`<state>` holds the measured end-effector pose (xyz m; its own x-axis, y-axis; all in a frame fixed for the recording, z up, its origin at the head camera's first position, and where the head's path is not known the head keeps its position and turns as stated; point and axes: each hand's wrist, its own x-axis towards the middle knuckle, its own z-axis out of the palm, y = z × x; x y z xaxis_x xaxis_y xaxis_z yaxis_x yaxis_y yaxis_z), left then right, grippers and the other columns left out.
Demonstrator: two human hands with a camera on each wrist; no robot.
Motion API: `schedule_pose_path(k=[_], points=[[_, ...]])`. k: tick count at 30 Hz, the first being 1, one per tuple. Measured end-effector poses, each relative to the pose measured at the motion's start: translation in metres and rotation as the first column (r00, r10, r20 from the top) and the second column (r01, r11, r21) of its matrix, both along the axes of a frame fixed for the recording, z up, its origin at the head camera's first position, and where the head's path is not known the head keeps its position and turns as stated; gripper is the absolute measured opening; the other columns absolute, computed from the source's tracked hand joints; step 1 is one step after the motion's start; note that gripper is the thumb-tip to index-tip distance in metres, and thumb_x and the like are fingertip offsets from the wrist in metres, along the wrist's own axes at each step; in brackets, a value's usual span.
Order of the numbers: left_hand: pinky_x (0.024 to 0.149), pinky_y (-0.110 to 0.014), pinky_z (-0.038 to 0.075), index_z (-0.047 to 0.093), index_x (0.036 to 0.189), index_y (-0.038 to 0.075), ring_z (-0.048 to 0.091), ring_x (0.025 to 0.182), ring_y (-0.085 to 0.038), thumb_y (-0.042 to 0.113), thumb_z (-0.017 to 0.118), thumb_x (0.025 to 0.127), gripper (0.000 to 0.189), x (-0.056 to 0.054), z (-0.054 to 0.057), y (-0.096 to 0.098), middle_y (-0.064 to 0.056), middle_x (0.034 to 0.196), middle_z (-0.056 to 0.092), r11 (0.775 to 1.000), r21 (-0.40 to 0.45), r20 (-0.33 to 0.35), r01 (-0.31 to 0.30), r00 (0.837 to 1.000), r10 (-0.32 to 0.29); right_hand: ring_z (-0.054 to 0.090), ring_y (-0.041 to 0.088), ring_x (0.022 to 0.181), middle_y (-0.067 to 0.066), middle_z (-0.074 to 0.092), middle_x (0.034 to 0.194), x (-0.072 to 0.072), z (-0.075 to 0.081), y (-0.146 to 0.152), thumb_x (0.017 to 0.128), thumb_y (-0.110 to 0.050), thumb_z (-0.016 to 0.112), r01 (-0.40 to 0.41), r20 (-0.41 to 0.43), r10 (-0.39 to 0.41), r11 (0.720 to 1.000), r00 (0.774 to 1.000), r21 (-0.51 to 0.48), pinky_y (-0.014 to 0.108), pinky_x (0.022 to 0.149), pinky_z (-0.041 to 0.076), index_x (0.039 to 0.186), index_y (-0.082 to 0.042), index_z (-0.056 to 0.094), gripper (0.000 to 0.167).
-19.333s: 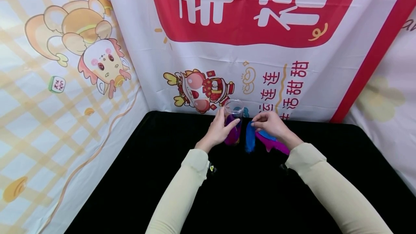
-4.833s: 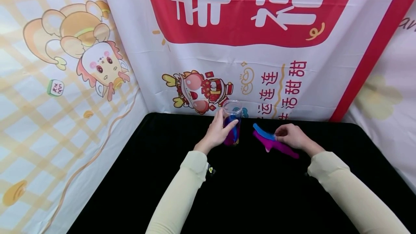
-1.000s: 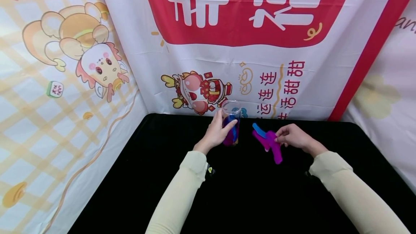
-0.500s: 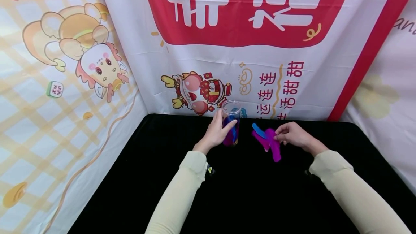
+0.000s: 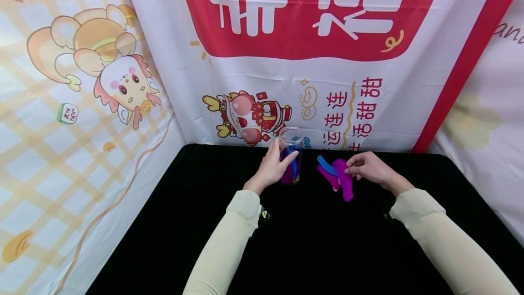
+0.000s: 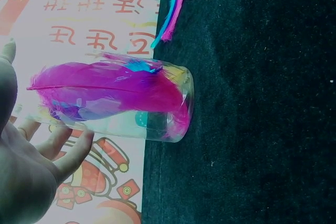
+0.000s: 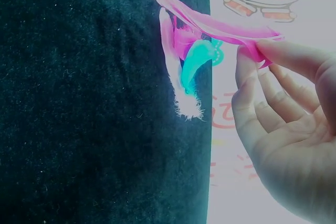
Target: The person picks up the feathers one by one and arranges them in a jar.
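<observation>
In the head view my left hand [image 5: 268, 167] holds a clear jar [image 5: 291, 134] upright on the black table, fingers and thumb around its side. Purple-magenta feathers [image 6: 105, 87] with bits of blue and yellow fill much of it, as the left wrist view shows. To the right, my right hand [image 5: 368, 168] pinches one magenta feather [image 7: 210, 23] by its end between thumb and fingers. Its free end hangs toward the table, in front of a blue feather [image 5: 326, 165] and another magenta feather [image 5: 326, 179] lying there. In the right wrist view these loose feathers show a pale fluffy end.
The black-covered table [image 5: 303, 245] runs up to a white printed cloth [image 5: 254, 72] close behind the jar. A second patterned cloth [image 5: 90, 149] hangs along the left side.
Over 19 s ago the right hand held a blue feather beside the jar; blue later shows inside. It then picked a magenta feather off the pile and has just raised it slightly. The jar stays put.
</observation>
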<state>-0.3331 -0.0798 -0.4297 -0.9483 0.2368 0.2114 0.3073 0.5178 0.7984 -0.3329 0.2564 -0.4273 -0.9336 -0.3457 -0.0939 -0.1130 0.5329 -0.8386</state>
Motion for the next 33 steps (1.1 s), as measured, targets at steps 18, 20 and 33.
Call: schedule_pose_path(k=[18,20,33], points=[[0.112,-0.053,0.039,0.027,0.156,0.022,0.049,0.136,-0.032,0.064,0.055,0.099,0.076,0.001,-0.001,-0.001,-0.009,0.146,0.044,1.0,0.007,-0.012,-0.002,1.0,0.002,0.065,0.014,0.072,0.011,0.074,0.095,-0.004,0.009,-0.001,0.097,-0.013,0.071,0.018,0.027,-0.018,1.0,0.999,-0.01,0.032,0.067,0.056,0.113,0.009,0.068,0.027],[0.113,-0.053,0.038,0.027,0.156,0.022,0.049,0.136,-0.032,0.064,0.055,0.099,0.076,0.001,-0.001,-0.001,-0.01,0.147,0.044,1.0,0.008,-0.011,-0.002,1.0,0.002,0.065,0.013,0.073,0.011,0.074,0.096,-0.004,0.01,-0.001,0.097,-0.012,0.071,0.019,0.029,-0.018,1.0,0.999,-0.012,0.031,0.067,0.057,0.113,0.009,0.068,0.027],[0.114,-0.052,0.038,0.026,0.157,0.022,0.048,0.137,-0.031,0.061,0.055,0.1,0.075,0.001,-0.001,-0.001,-0.009,0.149,0.042,1.0,0.006,-0.006,-0.003,1.0,0.003,0.066,0.016,0.072,0.007,0.074,0.092,0.004,0.023,-0.008,0.097,-0.016,0.073,0.039,0.009,-0.039,0.999,0.999,-0.033,0.035,0.07,0.057,0.111,0.007,0.067,0.028]])
